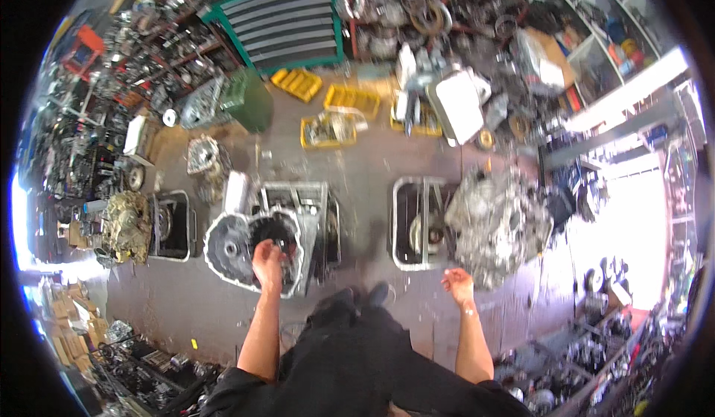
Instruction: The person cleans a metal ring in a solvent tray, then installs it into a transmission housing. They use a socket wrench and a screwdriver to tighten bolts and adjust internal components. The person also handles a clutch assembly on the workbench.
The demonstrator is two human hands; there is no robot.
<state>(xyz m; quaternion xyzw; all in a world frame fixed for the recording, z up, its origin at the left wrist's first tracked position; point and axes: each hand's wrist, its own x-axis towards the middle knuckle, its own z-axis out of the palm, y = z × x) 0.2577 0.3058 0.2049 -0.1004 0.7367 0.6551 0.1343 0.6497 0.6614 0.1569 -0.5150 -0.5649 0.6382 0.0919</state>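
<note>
My left hand [267, 266] is over the dark opening of a grey metal gearbox housing [229, 247], which sits on a metal frame stand [316, 193]. Its fingers are bent together at the opening, and whatever may be between them is too small to make out. My right hand [458, 284] hangs in the air with its fingers loosely curled and apart, nothing visible in them. Close by it is a large silvery gearbox [499, 227], beside a second metal frame stand [398, 223].
At the far left, a brownish gearbox [126, 227] adjoins another frame. Yellow trays [351, 101], a green bin [249, 100] and a white container [456, 108] stand farther off. Shelves crowded with metal parts [395, 14] line the back. More parts [573, 365] lie at the lower right.
</note>
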